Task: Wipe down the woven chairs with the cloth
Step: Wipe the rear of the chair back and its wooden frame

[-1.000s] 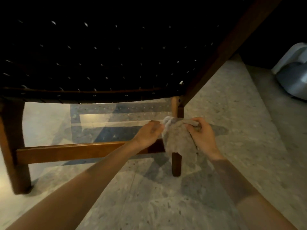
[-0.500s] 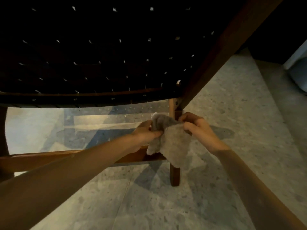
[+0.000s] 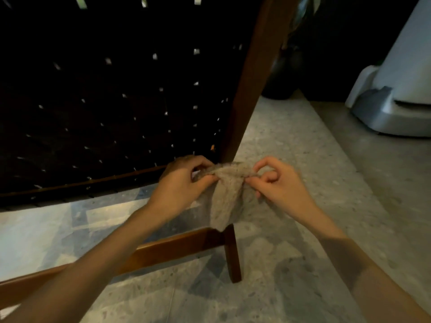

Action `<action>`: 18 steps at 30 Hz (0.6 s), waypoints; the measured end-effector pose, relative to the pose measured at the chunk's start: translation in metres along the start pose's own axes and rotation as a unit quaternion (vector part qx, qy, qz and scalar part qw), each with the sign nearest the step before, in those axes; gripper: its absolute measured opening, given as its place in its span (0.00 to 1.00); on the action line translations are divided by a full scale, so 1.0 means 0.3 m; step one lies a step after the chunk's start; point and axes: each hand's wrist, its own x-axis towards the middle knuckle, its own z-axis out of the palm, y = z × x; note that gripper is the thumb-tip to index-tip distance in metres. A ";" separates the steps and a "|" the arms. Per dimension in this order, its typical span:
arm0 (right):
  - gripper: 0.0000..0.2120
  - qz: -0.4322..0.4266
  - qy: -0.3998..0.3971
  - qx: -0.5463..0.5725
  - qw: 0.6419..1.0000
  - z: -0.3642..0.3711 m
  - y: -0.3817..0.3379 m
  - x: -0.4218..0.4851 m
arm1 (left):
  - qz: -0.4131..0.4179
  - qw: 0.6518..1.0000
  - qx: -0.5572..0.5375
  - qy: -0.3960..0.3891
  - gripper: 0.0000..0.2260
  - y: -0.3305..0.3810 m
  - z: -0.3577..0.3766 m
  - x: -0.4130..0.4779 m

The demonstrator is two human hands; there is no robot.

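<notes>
Woven chair back (image 3: 116, 101) nearer, cloth (image 3: 229, 190) higher.

Floor: speckled grey stone surface (image 3: 349, 183).
The woven chair (image 3: 116, 101) is borne on it by a wooden leg (image 3: 234, 259); a white-grey appliance (image 3: 394, 110) is stood far right, well apart.

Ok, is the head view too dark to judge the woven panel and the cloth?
Head view: the woven panel is nearly black, with only small light specks showing through it; the cloth, left hand and right hand are lit and fairly sharp; soft shadows lie on the floor.
</notes>
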 end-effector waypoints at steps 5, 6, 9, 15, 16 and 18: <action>0.09 -0.140 0.165 -0.043 0.975 -0.118 -0.224 0.038 | 0.047 0.977 -0.007 0.207 0.07 0.186 -0.095 0.057; 0.08 -0.159 0.186 -0.026 0.969 -0.132 -0.266 0.052 | 0.051 0.970 -0.018 0.236 0.06 0.225 -0.114 0.072; 0.08 -0.213 0.231 0.039 0.948 -0.156 -0.391 0.094 | 0.066 0.944 -0.111 0.305 0.04 0.346 -0.166 0.115; 0.11 -0.316 0.286 0.136 0.894 -0.181 -0.590 0.146 | 0.124 0.876 -0.196 0.423 0.03 0.533 -0.230 0.162; 0.13 -0.330 0.284 0.139 0.889 -0.180 -0.609 0.152 | 0.121 0.867 -0.215 0.433 0.03 0.547 -0.231 0.166; 0.19 -0.344 0.284 0.121 0.887 -0.166 -0.630 0.170 | 0.103 0.858 -0.247 0.438 0.03 0.566 -0.224 0.174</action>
